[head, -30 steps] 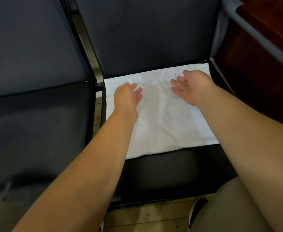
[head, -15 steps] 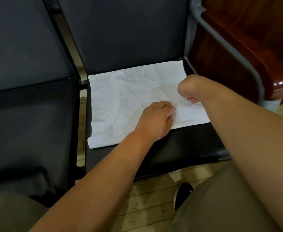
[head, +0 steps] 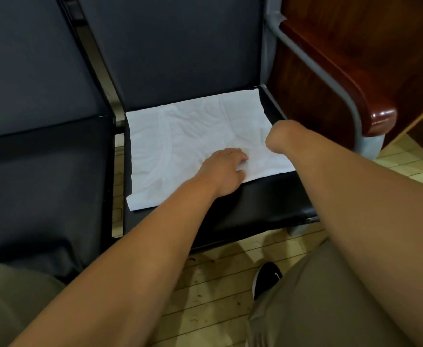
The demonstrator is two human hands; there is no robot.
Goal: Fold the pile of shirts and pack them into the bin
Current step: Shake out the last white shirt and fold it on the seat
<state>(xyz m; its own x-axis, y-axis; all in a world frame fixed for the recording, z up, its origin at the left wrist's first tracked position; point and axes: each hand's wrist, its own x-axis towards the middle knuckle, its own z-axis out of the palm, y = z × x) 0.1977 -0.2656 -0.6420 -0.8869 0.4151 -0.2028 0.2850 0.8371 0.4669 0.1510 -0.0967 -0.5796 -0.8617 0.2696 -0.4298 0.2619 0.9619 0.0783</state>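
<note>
Head view: the fingers [head: 240, 161] of the left hand [head: 224, 172] are curled down and pressed together, pinching a small ridge of the white shirt [head: 180, 146] just inside its near edge. The right hand [head: 279, 136] is bent down at the wrist with its back toward the camera. Its fingers are hidden, so it cannot be told whether they grip cloth or only rest on it.

Likely faults from this position:
- The cloth looks thin and layered. A pinch that takes only the top layer would probably peel the layers apart on lifting.
- An uneven pull between the two hands would probably skew the next fold line.
- The black surface [head: 255, 204] looks smooth, so a sideways tug may drag the whole shirt instead of folding it.

The shirt lies flat directly under both hands. Most of it extends left of and beyond the left fingers, as far as the backrest [head: 180, 46]. Bare surface lies on the near side of the fingers. Further out, a second seat [head: 42, 176] lies to the left and a wooden armrest [head: 378, 116] to the right. The plank floor [head: 218, 284] is nearest the person. No bin and no pile of shirts is in view
</note>
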